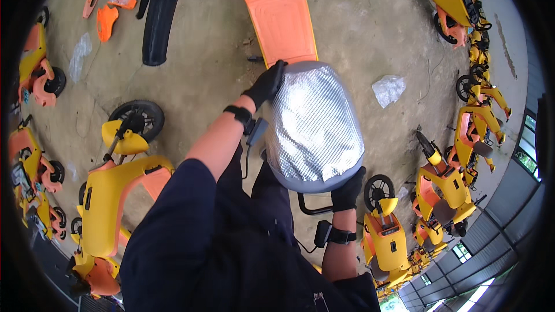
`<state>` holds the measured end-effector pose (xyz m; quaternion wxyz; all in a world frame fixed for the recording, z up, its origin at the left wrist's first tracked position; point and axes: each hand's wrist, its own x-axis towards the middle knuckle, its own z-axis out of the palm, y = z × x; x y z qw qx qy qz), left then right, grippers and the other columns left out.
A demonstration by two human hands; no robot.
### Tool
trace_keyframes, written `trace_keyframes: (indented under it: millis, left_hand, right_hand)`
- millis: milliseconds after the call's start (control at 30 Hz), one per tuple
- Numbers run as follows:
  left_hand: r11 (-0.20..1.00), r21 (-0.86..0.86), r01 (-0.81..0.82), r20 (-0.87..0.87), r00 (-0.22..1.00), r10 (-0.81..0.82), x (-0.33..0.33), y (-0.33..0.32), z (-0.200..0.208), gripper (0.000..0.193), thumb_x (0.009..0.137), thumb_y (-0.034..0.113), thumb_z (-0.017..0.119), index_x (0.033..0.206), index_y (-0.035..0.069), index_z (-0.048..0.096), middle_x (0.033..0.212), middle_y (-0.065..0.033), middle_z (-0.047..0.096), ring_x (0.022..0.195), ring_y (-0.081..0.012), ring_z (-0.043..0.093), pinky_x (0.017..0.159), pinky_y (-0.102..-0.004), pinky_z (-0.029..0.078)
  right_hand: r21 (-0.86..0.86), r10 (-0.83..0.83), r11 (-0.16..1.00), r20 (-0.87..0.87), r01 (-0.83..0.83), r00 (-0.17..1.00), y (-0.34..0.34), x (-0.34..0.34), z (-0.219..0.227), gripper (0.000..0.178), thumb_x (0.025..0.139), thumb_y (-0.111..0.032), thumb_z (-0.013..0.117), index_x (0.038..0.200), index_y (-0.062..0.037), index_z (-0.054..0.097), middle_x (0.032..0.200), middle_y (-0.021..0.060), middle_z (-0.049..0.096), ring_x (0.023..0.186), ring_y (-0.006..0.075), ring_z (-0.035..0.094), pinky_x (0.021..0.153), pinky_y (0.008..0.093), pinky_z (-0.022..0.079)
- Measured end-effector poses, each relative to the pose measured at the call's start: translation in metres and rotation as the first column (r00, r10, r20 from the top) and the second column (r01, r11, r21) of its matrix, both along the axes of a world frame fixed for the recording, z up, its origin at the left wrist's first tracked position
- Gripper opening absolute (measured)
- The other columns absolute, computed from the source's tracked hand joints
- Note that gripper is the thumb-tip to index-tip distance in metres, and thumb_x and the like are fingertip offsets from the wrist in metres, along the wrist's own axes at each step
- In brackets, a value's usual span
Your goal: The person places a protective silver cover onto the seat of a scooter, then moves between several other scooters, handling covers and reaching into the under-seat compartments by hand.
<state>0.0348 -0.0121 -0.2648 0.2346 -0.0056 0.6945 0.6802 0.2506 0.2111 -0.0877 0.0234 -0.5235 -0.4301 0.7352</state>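
In front of my body is a scooter seat with a shiny silver quilted cover (315,127), edged in grey. Beyond its narrower far end runs the orange floorboard (283,29) of a yellow scooter. My left hand (266,85), in a black glove, has its fingers closed at the cover's far left edge. At the near right corner my right hand (348,192), also gloved in black, curls against the grey rim; its fingertips are partly hidden under the seat. A black bar (312,211) sticks out beneath the near end.
Parked yellow-and-orange scooters line both sides, one (110,202) close by my left arm and another (386,242) near my right. On the concrete floor lie orange panels (106,22), a black tapered part (157,34) and crumpled clear plastic (388,90).
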Motion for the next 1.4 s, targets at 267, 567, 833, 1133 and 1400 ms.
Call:
trace_keyframes:
  millis: [267,567,833,1133,1400]
  left_hand:
    - [0.979,0.135,-0.150,0.259,0.959,0.111,0.017,-0.011,-0.044,0.047,0.091,0.035,0.023,0.104,-0.001,0.050,0.098,-0.0187,0.056,0.090,-0.0279,0.053,0.079,-0.0335,0.040]
    - [0.834,-0.531,-0.152,-0.037,0.987,0.156,0.045,-0.001,0.011,0.034,0.087,0.024,0.028,0.093,-0.003,0.048,0.088,-0.0262,0.055,0.082,-0.0418,0.052,0.071,-0.0453,0.042]
    - [0.905,-0.423,0.054,0.042,0.998,-0.040,0.034,-0.010,-0.009,0.033,0.086,0.025,0.024,0.093,-0.002,0.042,0.090,-0.0277,0.054,0.084,-0.0403,0.053,0.072,-0.0448,0.042]
    - [0.943,0.120,-0.309,0.739,0.663,0.123,0.045,-0.041,0.036,0.057,0.082,0.053,0.035,0.115,0.006,0.042,0.097,-0.0151,0.053,0.077,-0.0253,0.056,0.067,-0.0349,0.046]
    - [0.979,-0.072,-0.191,-0.150,0.972,0.179,0.100,-0.077,0.180,0.053,0.077,0.019,0.055,0.122,-0.001,0.034,0.120,-0.0172,0.039,0.113,-0.0254,0.038,0.095,-0.0317,0.030]
  right_hand:
    - [-0.081,0.187,0.978,-0.073,-0.192,0.980,0.012,-0.001,-0.002,0.052,0.086,-0.041,0.030,0.126,-0.0082,0.032,0.125,0.0071,0.039,0.114,0.0257,0.037,0.096,0.0379,0.030]
    - [-0.086,0.189,0.978,-0.027,-0.191,0.982,0.001,-0.009,0.019,0.054,0.086,-0.044,0.029,0.127,-0.0080,0.031,0.124,0.0064,0.040,0.112,0.0235,0.039,0.094,0.0355,0.031]
    - [0.254,0.406,0.862,0.173,-0.439,0.897,-0.001,-0.019,0.053,0.056,0.088,-0.049,0.024,0.123,-0.0060,0.034,0.120,0.0053,0.042,0.108,0.0205,0.041,0.091,0.0306,0.032]
    - [0.344,0.594,0.696,0.216,-0.630,0.775,-0.016,-0.043,0.082,0.038,0.088,-0.041,0.034,0.107,-0.0082,0.041,0.091,0.0062,0.050,0.073,0.0146,0.051,0.059,0.0243,0.044]
    - [0.246,0.674,0.699,0.086,-0.671,0.734,-0.048,-0.111,0.129,0.058,0.086,-0.050,0.034,0.114,-0.0004,0.037,0.101,0.0137,0.050,0.082,0.0214,0.057,0.055,0.0287,0.052]
